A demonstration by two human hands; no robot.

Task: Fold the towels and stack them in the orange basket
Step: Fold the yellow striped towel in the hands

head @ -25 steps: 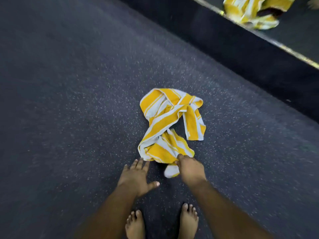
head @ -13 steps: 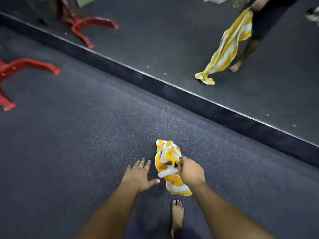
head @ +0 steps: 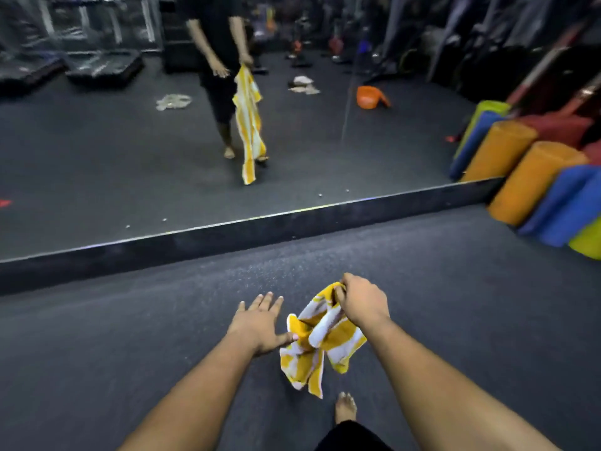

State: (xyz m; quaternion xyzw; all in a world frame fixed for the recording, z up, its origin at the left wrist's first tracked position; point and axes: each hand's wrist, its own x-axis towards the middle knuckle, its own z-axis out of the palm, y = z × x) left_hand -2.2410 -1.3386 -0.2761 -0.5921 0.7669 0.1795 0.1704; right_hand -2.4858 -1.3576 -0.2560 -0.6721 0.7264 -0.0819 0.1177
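Head view: right hand pinches the top of a yellow-and-white striped towel, fingers curled round a bunched fold, so that the cloth hangs crumpled below the fist and clear of the dark speckled floor. Just left of the towel, the left hand is flat with its fingers straight and slightly spread, and its thumb tip touches the towel's left edge. Below the towel a bare foot stands on the floor. Beyond the towel, a low dark ledge runs under a wall mirror, which shows the person with the towel dangling from one hand. Also in the mirror, well to the right of that reflection, an orange basket lies tipped on the floor, with pale crumpled cloths near it and another on the reflection's other side. Far right of the towel, orange, blue, green and red foam rollers lean by the ledge's end.
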